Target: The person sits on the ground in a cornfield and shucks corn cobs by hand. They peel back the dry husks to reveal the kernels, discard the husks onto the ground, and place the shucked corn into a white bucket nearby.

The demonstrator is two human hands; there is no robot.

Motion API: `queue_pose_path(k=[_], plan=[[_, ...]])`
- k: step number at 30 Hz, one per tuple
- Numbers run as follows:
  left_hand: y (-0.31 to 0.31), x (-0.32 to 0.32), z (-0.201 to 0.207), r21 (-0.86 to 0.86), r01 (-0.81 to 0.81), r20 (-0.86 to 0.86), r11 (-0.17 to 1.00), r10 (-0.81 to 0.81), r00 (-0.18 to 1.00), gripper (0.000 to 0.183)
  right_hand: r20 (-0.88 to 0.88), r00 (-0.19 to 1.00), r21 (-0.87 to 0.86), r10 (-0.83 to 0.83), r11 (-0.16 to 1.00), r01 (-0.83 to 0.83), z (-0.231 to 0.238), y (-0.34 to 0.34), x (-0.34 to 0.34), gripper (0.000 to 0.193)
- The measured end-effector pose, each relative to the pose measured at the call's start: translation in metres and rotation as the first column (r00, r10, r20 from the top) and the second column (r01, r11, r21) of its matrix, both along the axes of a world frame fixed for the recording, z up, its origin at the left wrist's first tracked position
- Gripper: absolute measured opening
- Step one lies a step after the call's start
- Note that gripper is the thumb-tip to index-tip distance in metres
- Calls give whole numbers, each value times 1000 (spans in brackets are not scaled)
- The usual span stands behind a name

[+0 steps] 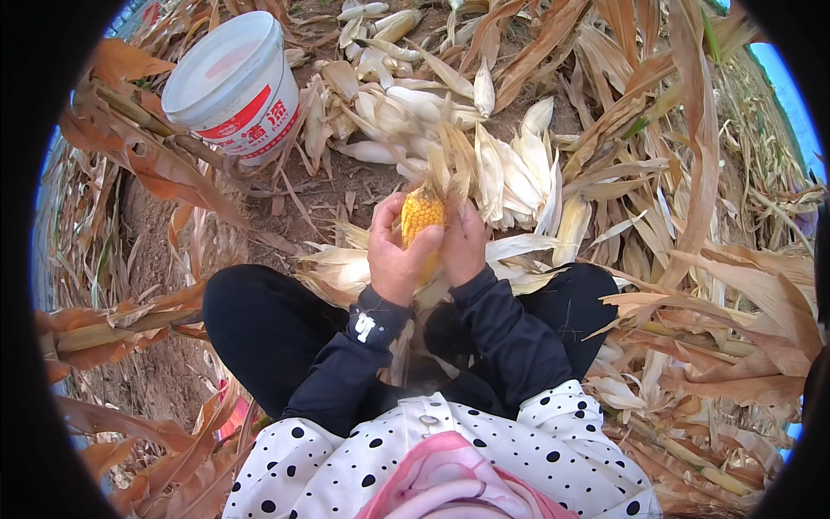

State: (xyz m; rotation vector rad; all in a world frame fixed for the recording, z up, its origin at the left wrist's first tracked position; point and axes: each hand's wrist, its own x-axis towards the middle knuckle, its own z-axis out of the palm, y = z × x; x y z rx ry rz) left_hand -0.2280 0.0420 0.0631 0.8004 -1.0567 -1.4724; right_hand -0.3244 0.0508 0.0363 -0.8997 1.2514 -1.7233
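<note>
Between my hands, over my lap, is an ear of corn (421, 214) with its yellow kernels bared and its tip pointing away from me. My left hand (394, 253) wraps the ear from the left, the thumb lying across the kernels. On the other side my right hand (465, 243) is closed around pale husk leaves (456, 164) that stand up along the ear. Its fingertips are mostly hidden behind the husk. Loose husks (341, 268) lie just below and beside my hands.
A white plastic bucket (226, 82) with a red label stands at the far left. Ahead lies a heap of pale husks and ears in husk (415, 104). Dry corn stalks and brown leaves (692, 156) crowd the right side. Bare soil (156, 225) shows on the left.
</note>
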Motion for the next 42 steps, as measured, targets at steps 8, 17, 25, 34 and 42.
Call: queue_pose_path(k=[8, 17, 25, 34, 42], plan=[[-6, 8, 19, 48, -37, 44, 998, 35, 998, 35, 685, 728, -58, 9, 997, 42, -9, -5, -30, 13], [-28, 41, 10, -281, -123, 401, 952, 233, 886, 55, 725, 687, -163, 42, 980, 112, 29, 0, -69, 4], [-7, 16, 2, -176, 529, 939, 830, -21, 344, 57, 756, 601, -260, 259, 962, -87, 47, 8, -37, 13], [-6, 16, -44, -136, 480, 734, 867, -237, 636, 43, 325, 894, -232, 307, 943, -239, 71, 15, -46, 41], [-12, 30, -51, -2, 430, 259, 903, -415, 872, 37, 1, 921, -65, 390, 919, -389, 90, 32, -81, 24]])
